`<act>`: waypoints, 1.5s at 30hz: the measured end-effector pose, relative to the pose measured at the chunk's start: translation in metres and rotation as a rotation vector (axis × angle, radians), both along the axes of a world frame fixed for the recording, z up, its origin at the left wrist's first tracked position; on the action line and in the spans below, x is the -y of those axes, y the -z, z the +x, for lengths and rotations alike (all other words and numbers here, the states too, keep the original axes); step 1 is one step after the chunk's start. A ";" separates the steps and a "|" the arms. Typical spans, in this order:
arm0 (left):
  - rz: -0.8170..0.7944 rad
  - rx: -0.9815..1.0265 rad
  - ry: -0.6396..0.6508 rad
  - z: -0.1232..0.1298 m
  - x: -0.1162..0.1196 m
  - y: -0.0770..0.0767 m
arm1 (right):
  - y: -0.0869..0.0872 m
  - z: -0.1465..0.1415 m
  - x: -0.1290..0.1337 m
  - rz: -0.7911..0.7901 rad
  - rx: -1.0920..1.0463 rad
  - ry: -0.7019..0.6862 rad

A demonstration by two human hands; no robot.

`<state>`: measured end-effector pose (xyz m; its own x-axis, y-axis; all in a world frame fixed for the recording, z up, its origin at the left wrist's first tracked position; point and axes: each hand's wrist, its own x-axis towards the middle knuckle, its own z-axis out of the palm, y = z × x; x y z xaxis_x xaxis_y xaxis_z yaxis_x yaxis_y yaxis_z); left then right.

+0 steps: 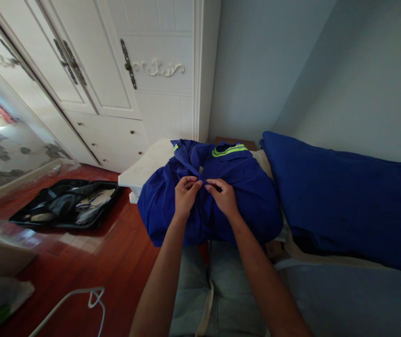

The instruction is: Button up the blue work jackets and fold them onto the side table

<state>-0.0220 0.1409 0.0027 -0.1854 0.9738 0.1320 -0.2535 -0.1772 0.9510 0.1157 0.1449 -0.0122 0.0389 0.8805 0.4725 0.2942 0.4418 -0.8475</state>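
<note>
A blue work garment (252, 192) with yellow-green reflective bands lies bunched in front of me, over a white surface (151, 164). My left hand (186, 194) pinches the cloth near its middle, fingertips closed on the edge. Close beside it, my right hand (223, 194) pinches the facing edge between thumb and fingers. The fingertips of both hands almost meet. Whatever small fastening may lie between them is too small to make out. Parts of the garment hang down at the front on both sides.
Stacked blue fabric (340, 201) lies at the right. An open black suitcase (67, 203) with things inside rests on the red wooden floor (123, 262). A white wardrobe (165, 112) stands behind. At lower left are a white hanger (74, 292) and a plastic bag (2, 299).
</note>
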 end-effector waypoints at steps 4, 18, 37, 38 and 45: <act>0.004 -0.021 0.012 -0.001 -0.003 0.001 | 0.002 0.007 -0.008 -0.097 -0.021 -0.081; 0.069 -0.167 0.040 -0.002 -0.009 0.009 | -0.011 0.017 -0.018 -0.311 -0.015 -0.188; 0.025 -0.280 0.053 -0.001 -0.007 0.002 | -0.010 0.018 -0.014 -0.260 0.001 -0.185; 0.019 -0.277 0.048 0.000 -0.007 0.002 | -0.008 0.018 -0.015 -0.240 0.022 -0.183; 0.020 -0.316 0.034 0.001 -0.009 0.003 | 0.007 0.008 -0.018 -0.051 0.210 -0.007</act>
